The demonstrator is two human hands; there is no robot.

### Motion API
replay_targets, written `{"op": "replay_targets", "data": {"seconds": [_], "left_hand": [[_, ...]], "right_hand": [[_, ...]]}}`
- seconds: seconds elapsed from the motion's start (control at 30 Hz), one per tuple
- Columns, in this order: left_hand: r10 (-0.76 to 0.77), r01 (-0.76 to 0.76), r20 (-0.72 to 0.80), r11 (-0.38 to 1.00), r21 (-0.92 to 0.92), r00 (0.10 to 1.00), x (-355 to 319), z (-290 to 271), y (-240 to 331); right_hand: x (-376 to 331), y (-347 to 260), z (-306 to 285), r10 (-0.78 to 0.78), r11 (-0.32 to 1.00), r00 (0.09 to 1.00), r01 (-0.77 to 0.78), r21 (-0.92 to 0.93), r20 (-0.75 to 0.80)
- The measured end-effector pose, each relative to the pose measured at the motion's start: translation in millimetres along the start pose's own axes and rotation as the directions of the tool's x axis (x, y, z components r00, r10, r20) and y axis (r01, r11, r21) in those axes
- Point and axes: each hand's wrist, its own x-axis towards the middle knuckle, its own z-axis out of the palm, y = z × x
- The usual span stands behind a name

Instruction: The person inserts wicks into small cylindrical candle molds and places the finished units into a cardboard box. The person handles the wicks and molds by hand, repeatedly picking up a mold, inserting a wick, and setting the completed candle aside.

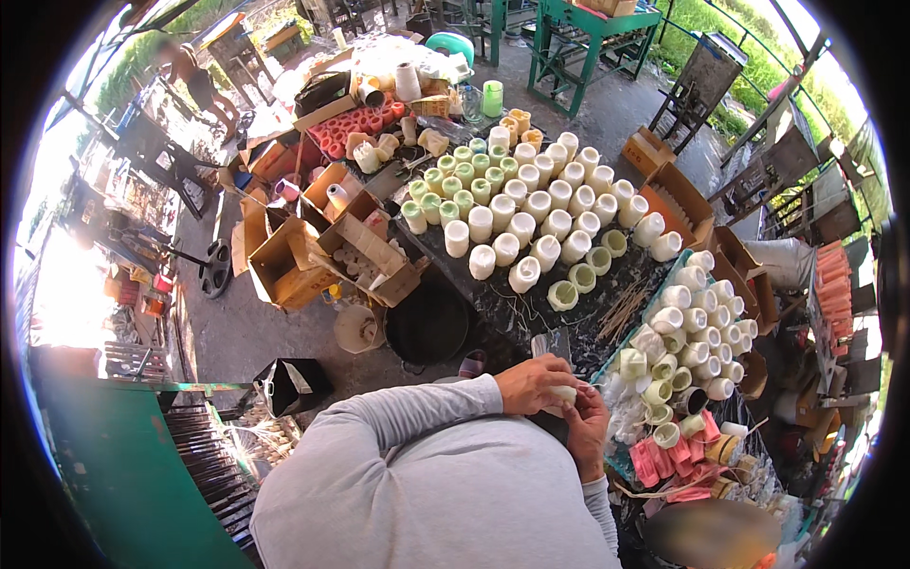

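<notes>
My left hand and my right hand meet in front of my body at the near edge of the dark table. Their fingers close around a small pale wax piece, mostly covered by the fingers. Beyond my hands stand rows of cream candle-like wax cylinders, with pale green ones at their left. More cream cylinders lie close together on a green-edged tray right of my hands. Thin brown sticks rest on the table between the two groups.
Open cardboard boxes sit left of the table. A black tub and a whitish bucket stand on the floor beside it. Pink wax pieces are at the near right. A person is at the far left.
</notes>
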Motion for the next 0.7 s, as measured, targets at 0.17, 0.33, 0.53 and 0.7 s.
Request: {"op": "replay_targets", "data": {"seconds": [0.17,0.33,0.53,0.7], "left_hand": [[-0.204,0.213,-0.337,0.977,-0.01,0.919,-46.4,-37.0,-11.9],[-0.37,0.418,-0.585,0.907,-0.058,0.721,-97.8,-36.2,0.1],[-0.408,0.517,-0.718,0.853,-0.079,0.564,-137.8,-7.4,20.4],[-0.371,0.53,-0.773,0.846,-0.053,0.515,-159.5,-13.1,15.5]], "right_hand": [[76.3,-73.5,35.3,-0.029,0.688,0.982,0.154,-0.71,0.185],[154.2,-103.8,103.2,-0.132,0.761,0.791,0.467,-0.45,0.597],[153.7,-30.9,146.6,0.228,0.806,0.787,0.177,-0.564,0.573],[123.4,18.3,141.0,0.537,0.753,0.643,-0.074,-0.653,0.546]]}}
